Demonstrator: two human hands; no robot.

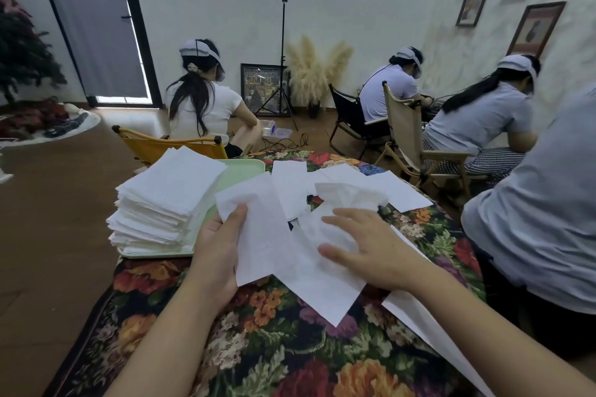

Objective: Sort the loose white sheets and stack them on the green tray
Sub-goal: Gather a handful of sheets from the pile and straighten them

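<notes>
A floral cloth is covering the table. Left of it, the stack is sitting on the tray. The left hand is pinching a sheet; the right hand is lying flat, fingers spread, on loose sheets beside the tray.

soft matt white sheets, smooth green tray, woven floral cloth

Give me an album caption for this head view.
Left hand holds a sheet; right hand rests on loose sheets beside the stack.
</notes>
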